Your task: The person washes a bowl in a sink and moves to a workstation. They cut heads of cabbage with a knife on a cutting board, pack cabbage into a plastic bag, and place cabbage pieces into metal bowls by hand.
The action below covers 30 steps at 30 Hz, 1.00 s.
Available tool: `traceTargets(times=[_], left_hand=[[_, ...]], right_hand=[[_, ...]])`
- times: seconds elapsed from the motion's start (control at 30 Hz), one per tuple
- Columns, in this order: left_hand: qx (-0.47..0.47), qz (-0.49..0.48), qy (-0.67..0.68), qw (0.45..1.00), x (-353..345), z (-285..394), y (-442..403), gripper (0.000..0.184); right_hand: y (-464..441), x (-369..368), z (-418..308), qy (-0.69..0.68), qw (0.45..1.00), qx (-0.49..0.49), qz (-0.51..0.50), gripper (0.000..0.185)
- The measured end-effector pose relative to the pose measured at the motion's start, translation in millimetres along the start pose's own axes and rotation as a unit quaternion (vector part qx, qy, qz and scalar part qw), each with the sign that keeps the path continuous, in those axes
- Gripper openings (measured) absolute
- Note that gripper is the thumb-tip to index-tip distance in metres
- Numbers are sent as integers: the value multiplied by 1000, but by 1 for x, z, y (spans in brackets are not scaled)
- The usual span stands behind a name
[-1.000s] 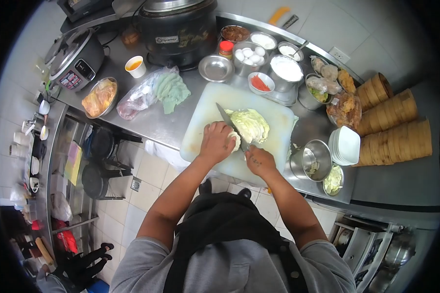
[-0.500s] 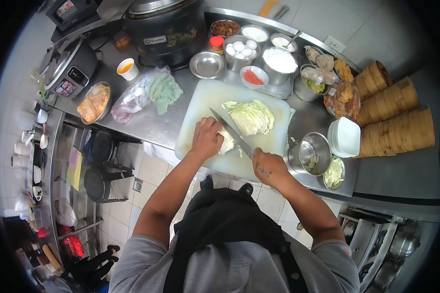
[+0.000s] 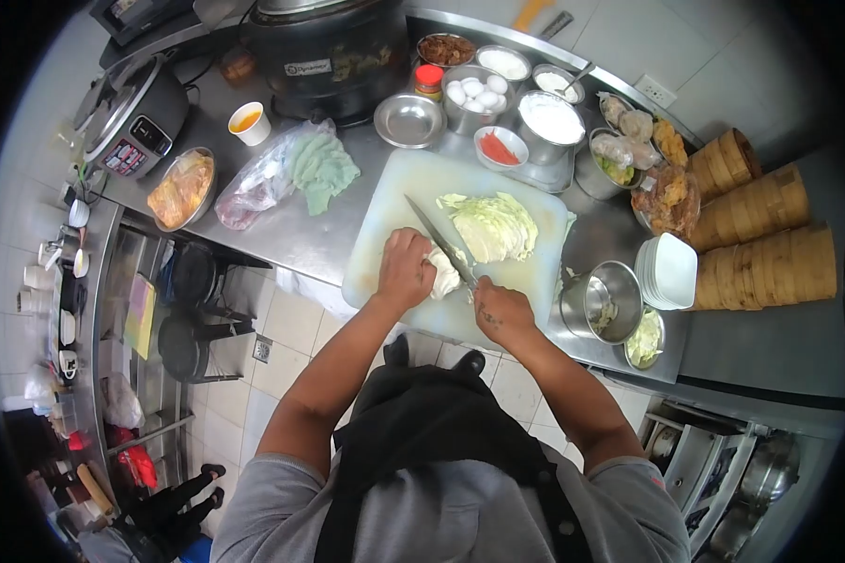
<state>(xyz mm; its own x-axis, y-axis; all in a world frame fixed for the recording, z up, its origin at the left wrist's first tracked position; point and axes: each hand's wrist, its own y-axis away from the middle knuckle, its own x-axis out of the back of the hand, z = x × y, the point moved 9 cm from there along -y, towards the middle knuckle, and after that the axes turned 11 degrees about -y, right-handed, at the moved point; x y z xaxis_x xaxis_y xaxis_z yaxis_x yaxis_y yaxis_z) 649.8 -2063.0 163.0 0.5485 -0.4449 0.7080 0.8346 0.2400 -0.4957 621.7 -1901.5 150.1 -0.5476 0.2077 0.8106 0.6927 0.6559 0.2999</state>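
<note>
My right hand (image 3: 502, 310) grips the handle of a kitchen knife (image 3: 433, 228), whose blade points away to the upper left. Curled around the left side of a pale cabbage piece (image 3: 445, 276), the fingers of my left hand (image 3: 407, 269) hold it against the board; part of it is hidden under them. The blade runs along the right side of this piece; whether it touches is hard to tell. Beyond the knife lies a larger pale-green cut cabbage portion (image 3: 493, 228). Everything rests on a white cutting board (image 3: 385, 211).
Right of the board stand a steel pot (image 3: 582, 302), a bowl of cut cabbage (image 3: 644, 338), stacked white dishes (image 3: 667, 269) and bamboo steamers (image 3: 765, 267). Behind it are a steel bowl (image 3: 409, 120) and a bowl of eggs (image 3: 476, 96). Bagged food (image 3: 258, 188) lies left.
My right hand and the knife handle have shifted slightly left and closer to my left hand. More of the pale cabbage piece shows. The whole view has shifted a little.
</note>
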Motion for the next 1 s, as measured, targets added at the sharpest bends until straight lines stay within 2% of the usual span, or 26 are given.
traceTargets(times=[0.07, 0.13, 0.23, 0.4, 0.5, 0.57, 0.8, 0.87, 0.93, 1.0], left_hand=[[-23, 37, -24, 999, 8, 6, 5, 18], [-19, 14, -36, 999, 4, 8, 4, 16], [-22, 0, -37, 999, 0, 8, 3, 14], [-14, 15, -25, 1000, -1, 5, 6, 12], [-14, -1, -21, 1000, 2, 1, 5, 15], [-43, 41, 71, 996, 14, -2, 9, 15], [-38, 24, -10, 999, 6, 0, 15, 21], [-28, 22, -11, 999, 3, -2, 16, 22], [-26, 28, -6, 999, 0, -4, 15, 22], [-27, 34, -1, 999, 0, -5, 19, 22]], right_hand=[[14, 18, -15, 3, 1000, 3, -2, 15], [31, 34, -29, 4, 1000, 3, -3, 15], [56, 35, -40, 20, 996, -31, -87, 16], [13, -29, -13, 1, 999, -1, -32, 17], [-12, -29, -9, 1, 1000, 24, 15, 16], [-11, -23, -11, -7, 999, 35, 34, 18], [53, 33, -54, 31, 998, -5, -47, 15], [62, 27, -50, 30, 996, -31, -81, 16], [57, 18, -46, -2, 999, -5, -54, 16], [25, -28, -21, 0, 999, 16, -30, 15]])
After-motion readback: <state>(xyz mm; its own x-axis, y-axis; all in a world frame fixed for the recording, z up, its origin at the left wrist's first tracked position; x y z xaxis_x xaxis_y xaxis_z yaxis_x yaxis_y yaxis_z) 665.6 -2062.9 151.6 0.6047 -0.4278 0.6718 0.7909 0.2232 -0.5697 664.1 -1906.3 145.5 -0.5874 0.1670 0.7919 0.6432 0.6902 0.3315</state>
